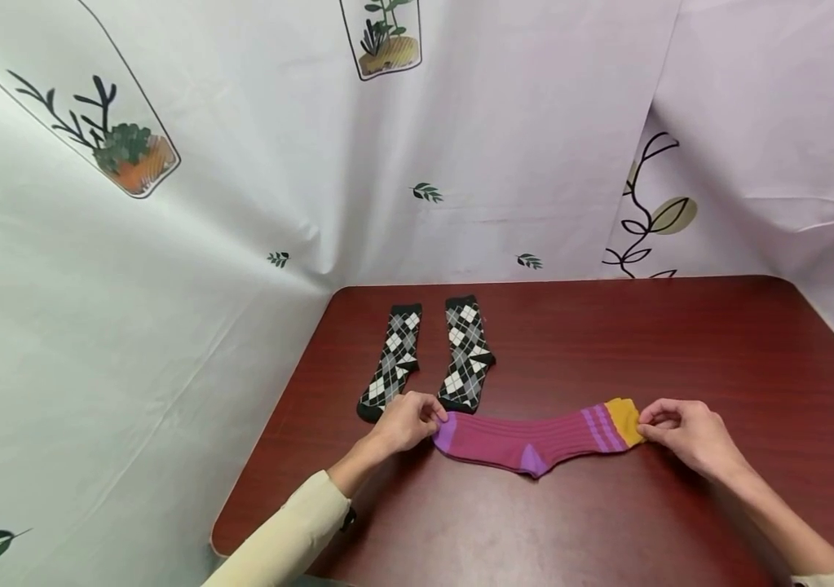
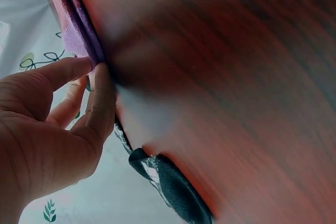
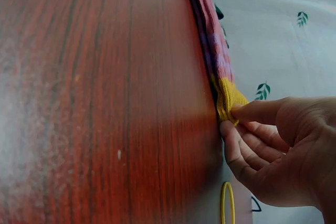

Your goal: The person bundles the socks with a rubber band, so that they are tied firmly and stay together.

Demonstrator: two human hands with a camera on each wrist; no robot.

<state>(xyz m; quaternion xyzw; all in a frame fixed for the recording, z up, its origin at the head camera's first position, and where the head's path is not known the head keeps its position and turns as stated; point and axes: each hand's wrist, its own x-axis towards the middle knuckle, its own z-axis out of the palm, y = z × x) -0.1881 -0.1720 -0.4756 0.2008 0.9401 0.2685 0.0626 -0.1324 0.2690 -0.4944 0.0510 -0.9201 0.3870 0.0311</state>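
The right hand (image 3: 286,153) sits at the lower right, its thumb and fingers (image 3: 247,148) pinching the yellow cuff of a magenta sock (image 3: 212,35). The sock lies along the table's (image 3: 105,103) far edge and runs away toward the top of the picture, its pink ribbed body and a purple stripe seen edge-on. The dark red wood grain fills the left and middle. Beyond the table's edge hangs a pale cloth (image 3: 273,35) printed with small green leaves.

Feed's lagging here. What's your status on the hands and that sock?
Left hand pinches magenta sock toe; right hand pinches yellow cuff. Sock flat on table. Argyle socks behind, apart.
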